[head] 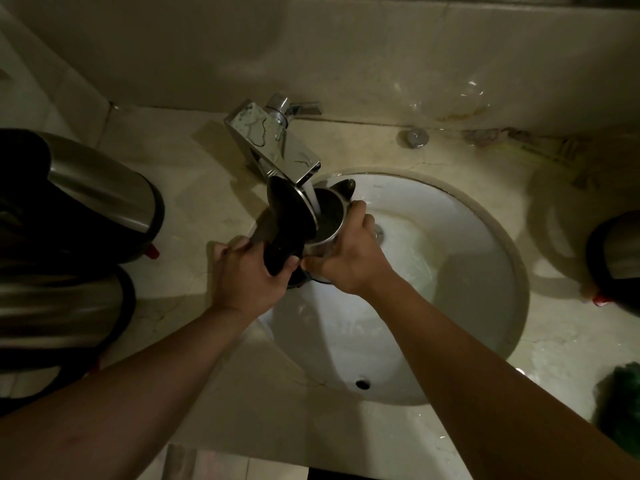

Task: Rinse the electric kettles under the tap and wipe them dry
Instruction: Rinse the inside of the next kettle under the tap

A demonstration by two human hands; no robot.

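A steel electric kettle point(329, 216) with its black lid point(291, 209) swung open is held under the chrome tap point(273, 147), over the left side of the white sink point(450, 258). Water streams from the spout into the kettle's mouth. My left hand point(249, 275) grips the black handle at the kettle's left. My right hand point(346, 258) wraps round the steel body from the right.
Two more steel kettles point(100, 195) point(62, 303) lie on the counter at the left. Another kettle point(616, 258) stands at the right edge. A green cloth point(620, 403) lies at the lower right. A chrome plug knob point(417, 137) sits behind the basin.
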